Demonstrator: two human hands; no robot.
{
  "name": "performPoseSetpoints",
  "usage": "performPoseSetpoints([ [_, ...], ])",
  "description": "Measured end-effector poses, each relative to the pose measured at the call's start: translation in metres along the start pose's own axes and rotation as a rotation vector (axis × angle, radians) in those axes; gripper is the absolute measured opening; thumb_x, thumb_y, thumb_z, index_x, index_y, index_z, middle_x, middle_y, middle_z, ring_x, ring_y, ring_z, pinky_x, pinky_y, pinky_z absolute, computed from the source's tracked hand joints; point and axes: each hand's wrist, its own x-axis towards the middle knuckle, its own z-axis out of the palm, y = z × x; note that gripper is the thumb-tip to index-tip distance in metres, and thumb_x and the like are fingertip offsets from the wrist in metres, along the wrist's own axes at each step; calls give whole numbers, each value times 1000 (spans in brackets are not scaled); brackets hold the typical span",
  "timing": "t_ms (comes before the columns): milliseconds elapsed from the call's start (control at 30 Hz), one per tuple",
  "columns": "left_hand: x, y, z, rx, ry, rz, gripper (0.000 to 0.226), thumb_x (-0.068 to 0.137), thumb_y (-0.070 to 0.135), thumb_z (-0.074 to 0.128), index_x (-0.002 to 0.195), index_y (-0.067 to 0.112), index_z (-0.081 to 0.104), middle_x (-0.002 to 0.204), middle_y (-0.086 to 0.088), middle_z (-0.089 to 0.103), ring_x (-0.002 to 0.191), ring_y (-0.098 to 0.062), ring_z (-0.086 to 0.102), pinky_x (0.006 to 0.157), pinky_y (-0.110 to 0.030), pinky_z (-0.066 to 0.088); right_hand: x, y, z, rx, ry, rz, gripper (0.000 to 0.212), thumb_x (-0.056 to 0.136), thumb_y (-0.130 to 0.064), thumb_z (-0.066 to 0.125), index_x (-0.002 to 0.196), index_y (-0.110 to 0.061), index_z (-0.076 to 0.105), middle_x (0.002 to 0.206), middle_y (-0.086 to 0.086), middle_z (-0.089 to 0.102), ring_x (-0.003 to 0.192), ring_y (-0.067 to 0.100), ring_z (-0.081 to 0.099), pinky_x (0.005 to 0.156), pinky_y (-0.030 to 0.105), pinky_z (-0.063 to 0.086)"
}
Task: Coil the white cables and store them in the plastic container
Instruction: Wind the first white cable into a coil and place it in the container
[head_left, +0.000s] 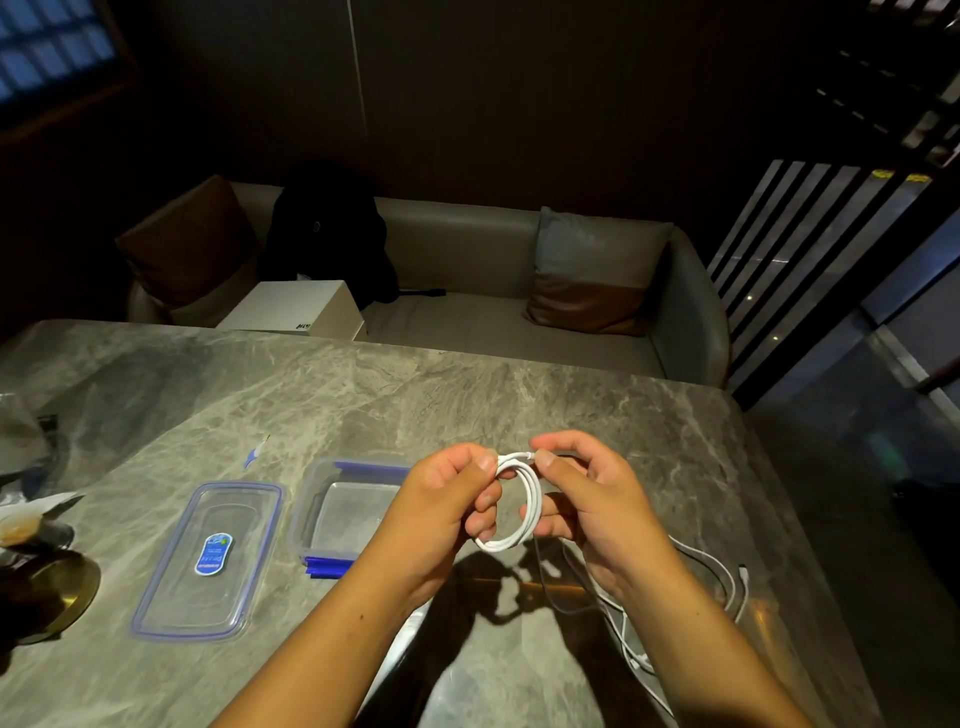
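White cable coil (522, 506) held up over the desk (467, 384), between both hands. Left hand (447, 504) fingers pinch coil's top-left; right hand (587, 499) thumb & forefinger pinch its top. Loose white cables (724, 577) lie on desk under right wrist. Plastic container (340, 506) open, just left of left hand; its lid (208, 561) flat beside it, further left.

Both bare forearms reach forward, wrists level. The left hand (457, 499) and right hand (587, 499) face each other, thumbs up, fingers (485, 501) curled in a pinch.
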Motion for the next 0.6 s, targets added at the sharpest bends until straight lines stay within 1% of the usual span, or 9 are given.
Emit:
performPoseSetpoints([
  [67, 0, 1, -3, -1, 11, 6, 31, 100, 19, 52, 70, 18, 63, 61, -2, 44, 49, -10, 35, 53, -27, 36, 0, 0, 2, -21, 3, -8, 4, 96, -14, 60, 94, -13, 64, 78, 7, 73, 60, 20, 68, 47, 25, 54],
  [100, 0, 1, -4, -1, 22, 8, 32, 100, 19, 52, 71, 19, 64, 62, -2, 44, 48, -10, 35, 53, -27, 36, 0, 1, 3, -38, -3, -9, 6, 95, -14, 61, 90, -14, 64, 80, 7, 73, 65, 20, 70, 49, 26, 54],
  [167, 0, 0, -6, 0, 42, 9, 36, 101, 16, 50, 69, 20, 65, 62, -2, 44, 48, -10, 35, 52, -27, 35, 2, 6, 5, -88, -2, -21, 11, 93, -14, 64, 85, -16, 71, 87, 7, 74, 77, 20, 71, 59, 29, 55],
  [233, 0, -1, -6, 0, 50, 6, 38, 102, 15, 48, 68, 20, 65, 62, -3, 44, 48, -10, 35, 52, -27, 36, 4, 11, 6, -141, 14, -54, 13, 91, -11, 66, 85, -17, 77, 89, 8, 76, 83, 22, 70, 68, 34, 55],
  [333, -1, -2, -5, -16, 56, -22, 34, 102, 15, 47, 72, 15, 63, 61, -3, 44, 47, -10, 35, 51, -26, 36, 5, 16, 9, -172, 25, -87, 14, 88, -8, 68, 86, -15, 80, 85, 10, 77, 84, 28, 73, 74, 39, 59],
  [433, -1, -3, -4, 11, 73, -23, 24, 102, 14, 47, 82, 5, 58, 61, -4, 44, 46, -9, 36, 50, -25, 36, 4, 18, 11, -149, 8, -74, 19, 91, -5, 64, 84, -13, 80, 83, 13, 77, 79, 26, 74, 72, 36, 59],
  [467, -1, -4, -3, 30, 85, -21, 23, 102, 13, 47, 83, 5, 57, 61, -4, 46, 46, -9, 36, 51, -24, 36, 4, 19, 11, -126, 7, -51, 22, 93, -7, 60, 84, -12, 79, 83, 14, 77, 79, 26, 74, 72, 34, 60],
  [533, -1, -3, -3, 94, 111, -18, 26, 103, 14, 46, 80, 8, 57, 60, -2, 48, 48, -10, 37, 52, -24, 38, 3, 20, 10, -74, -18, 10, 27, 99, -15, 53, 89, -9, 78, 89, 19, 76, 86, 31, 74, 77, 37, 60],
  [600, 0, -2, -3, 179, 129, -5, 27, 103, 16, 45, 79, 8, 56, 60, -2, 50, 48, -10, 39, 53, -24, 39, 3, 22, 7, -49, -79, 36, 30, 100, -26, 52, 96, -7, 75, 95, 22, 75, 90, 35, 73, 82, 41, 59],
])
